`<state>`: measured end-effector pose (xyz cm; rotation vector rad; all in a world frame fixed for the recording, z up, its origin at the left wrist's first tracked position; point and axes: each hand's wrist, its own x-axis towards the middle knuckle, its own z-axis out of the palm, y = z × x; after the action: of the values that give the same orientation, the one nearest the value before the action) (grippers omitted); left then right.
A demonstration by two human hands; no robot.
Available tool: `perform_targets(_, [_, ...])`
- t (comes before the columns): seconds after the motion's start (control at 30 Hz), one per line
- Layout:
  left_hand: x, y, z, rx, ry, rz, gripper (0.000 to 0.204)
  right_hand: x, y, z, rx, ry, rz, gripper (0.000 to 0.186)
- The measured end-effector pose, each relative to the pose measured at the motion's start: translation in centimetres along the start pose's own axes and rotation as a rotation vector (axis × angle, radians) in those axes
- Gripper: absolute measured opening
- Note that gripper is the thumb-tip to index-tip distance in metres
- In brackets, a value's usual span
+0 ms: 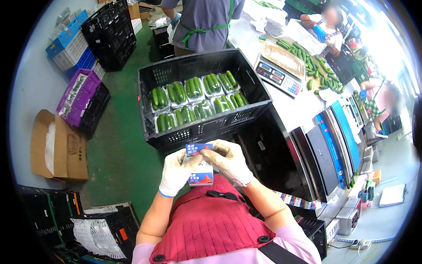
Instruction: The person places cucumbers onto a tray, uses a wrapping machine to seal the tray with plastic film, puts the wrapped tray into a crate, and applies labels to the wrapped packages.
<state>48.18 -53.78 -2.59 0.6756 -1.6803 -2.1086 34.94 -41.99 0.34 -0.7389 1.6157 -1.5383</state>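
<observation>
My left hand (175, 172), in a white knit glove, grips a strip of blue-and-red printed labels (200, 178) from the left side, its fingers curled at the labels. My right hand (228, 162), gloved the same way, pinches the top of that strip, thumb and fingers meeting over it. Just beyond both hands stands a black plastic crate (147, 105) holding two rows of clear-wrapped cucumber packs (194, 88). Parts of the labels are hidden under my fingers.
A scale (277, 77), loose cucumbers (299, 53) and blue-black machines (329, 149) occupy the right-hand worktable (250, 26). Stacked crates (99, 37) and a cardboard box (70, 156) stand left on the green floor (114, 167). Co-workers (198, 26) work ahead and right.
</observation>
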Motion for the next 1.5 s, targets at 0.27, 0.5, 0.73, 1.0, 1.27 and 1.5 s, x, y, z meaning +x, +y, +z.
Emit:
perform_targets(0.27, [5.2,-0.8,-3.6,0.054,-0.036,-0.003,0.020,15.8,-3.0,-9.0,0.108,0.191,-0.182,0.021])
perform_targets(0.5, [10.5,0.1,-3.5,0.452,0.136,0.157,0.021,38.4,10.2,-27.6,-0.280,0.344,0.014,0.019])
perform_targets(0.73, [12.6,0.4,-1.1,0.127,0.500,-0.023,0.024,47.0,19.3,-27.9,-0.945,0.237,0.068,0.037])
perform_targets(1.0, [15.4,2.4,-1.1,0.348,0.341,0.120,0.024,45.9,18.3,-25.4,-1.594,0.394,-0.304,0.043])
perform_targets(1.27, [16.5,1.7,-2.0,0.283,0.430,0.123,0.014,37.8,12.5,-19.8,-1.208,-0.161,-0.152,0.042])
perform_targets(1.5, [15.9,0.0,-3.1,-0.051,0.466,0.113,0.018,26.1,1.1,-6.5,-0.095,-0.811,0.012,0.041])
